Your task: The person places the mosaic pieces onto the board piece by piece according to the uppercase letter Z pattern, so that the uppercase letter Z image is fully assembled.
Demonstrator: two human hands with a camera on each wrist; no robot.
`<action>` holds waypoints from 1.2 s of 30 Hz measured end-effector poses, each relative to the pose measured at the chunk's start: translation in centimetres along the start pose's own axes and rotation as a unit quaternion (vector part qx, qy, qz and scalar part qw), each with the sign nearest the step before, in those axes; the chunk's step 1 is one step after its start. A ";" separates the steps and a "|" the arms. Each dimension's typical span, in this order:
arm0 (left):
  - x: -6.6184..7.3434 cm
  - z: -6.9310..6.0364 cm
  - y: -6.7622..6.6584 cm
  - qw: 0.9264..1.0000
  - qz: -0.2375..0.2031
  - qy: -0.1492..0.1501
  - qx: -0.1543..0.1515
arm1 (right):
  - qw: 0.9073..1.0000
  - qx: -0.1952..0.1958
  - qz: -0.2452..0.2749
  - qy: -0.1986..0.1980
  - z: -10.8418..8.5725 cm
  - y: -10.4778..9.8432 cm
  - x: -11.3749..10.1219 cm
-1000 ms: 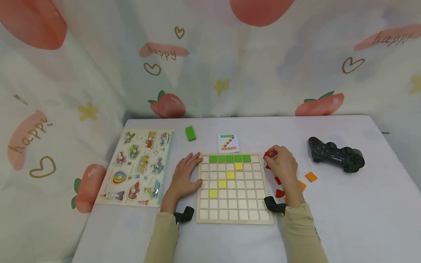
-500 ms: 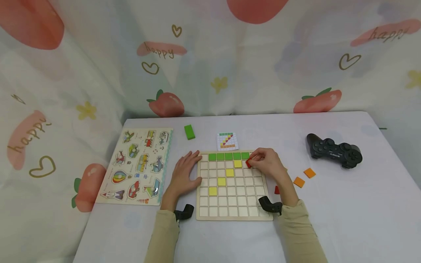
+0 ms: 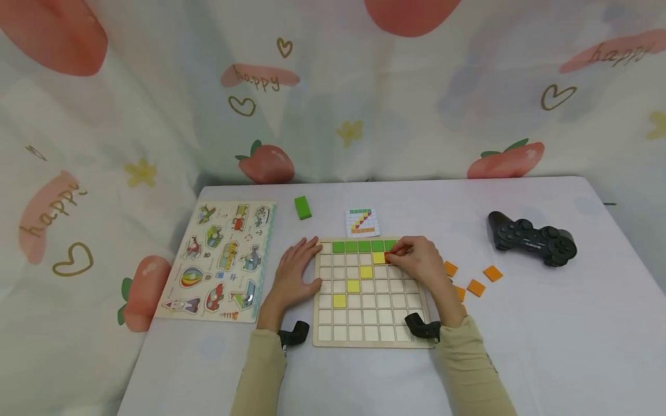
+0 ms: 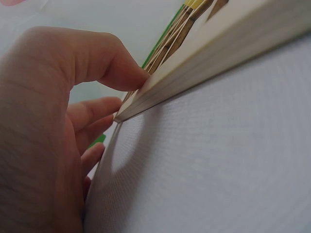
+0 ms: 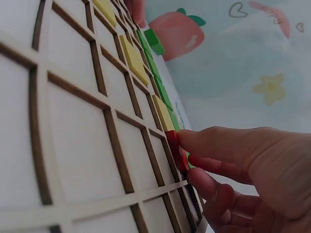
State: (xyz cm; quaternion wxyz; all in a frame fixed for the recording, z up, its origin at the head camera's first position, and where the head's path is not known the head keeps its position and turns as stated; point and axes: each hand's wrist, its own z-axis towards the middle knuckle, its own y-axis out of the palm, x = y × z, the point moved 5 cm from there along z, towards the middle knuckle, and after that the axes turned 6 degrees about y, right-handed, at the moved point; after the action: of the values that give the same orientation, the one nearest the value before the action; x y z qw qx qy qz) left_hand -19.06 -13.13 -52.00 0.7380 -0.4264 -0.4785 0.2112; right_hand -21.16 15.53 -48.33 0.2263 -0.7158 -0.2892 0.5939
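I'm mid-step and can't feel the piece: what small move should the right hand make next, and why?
Probably press the red piece flat into the grid board: the right hand pinches it beside the topmost yellow tile, and the pattern card shows red beside yellow.

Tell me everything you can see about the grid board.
The grid board is pale and wooden-looking, with raised strips dividing it into square cells. It lies flat on the table. Five green tiles sit in its far row; four yellow tiles run diagonally below. The left hand touches its left edge; the right hand holds a red piece at the cell right of the farthest yellow tile.
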 end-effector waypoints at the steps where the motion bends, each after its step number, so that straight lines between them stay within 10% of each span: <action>1: 0.0 0.1 0.0 1.000 0.000 0.000 -0.001 | 1.000 -0.002 -0.001 0.001 0.0 0.0 0.0; 36: 0.2 0.1 -0.2 1.000 -0.008 0.011 0.010 | 0.999 0.042 -0.020 0.008 -0.4 -2.4 0.8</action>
State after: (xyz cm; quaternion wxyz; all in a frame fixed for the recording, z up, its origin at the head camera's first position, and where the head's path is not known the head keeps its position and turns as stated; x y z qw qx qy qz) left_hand -19.04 -13.02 -51.70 0.7495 -0.4172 -0.4713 0.2052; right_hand -21.03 17.80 -47.25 0.2705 -0.7042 -0.2767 0.5954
